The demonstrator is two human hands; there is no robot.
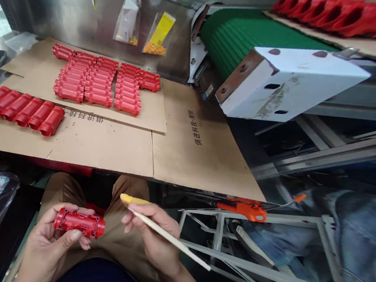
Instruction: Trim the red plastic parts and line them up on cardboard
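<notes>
Above my lap, my left hand point(45, 240) is closed round a red plastic cylindrical housing point(83, 223). Its side with cut-outs faces up, and a thin dark outline runs around that side. My right hand point(161, 239) grips a pale thin stick point(179, 245), probably wooden, slanting down to the right. A yellow finger cot point(134, 199) covers a fingertip of that hand. The stick's upper end is near the finger cot, apart from the housing.
Cardboard sheets point(190, 159) cover the bench, bearing rows of red housings point(96, 79) and a shorter row point(20, 107) at left. Plastic bags point(158, 36) lie behind. A green conveyor point(229, 34) with a white metal end stands right; an orange-handled tool point(243, 210) hangs below the edge.
</notes>
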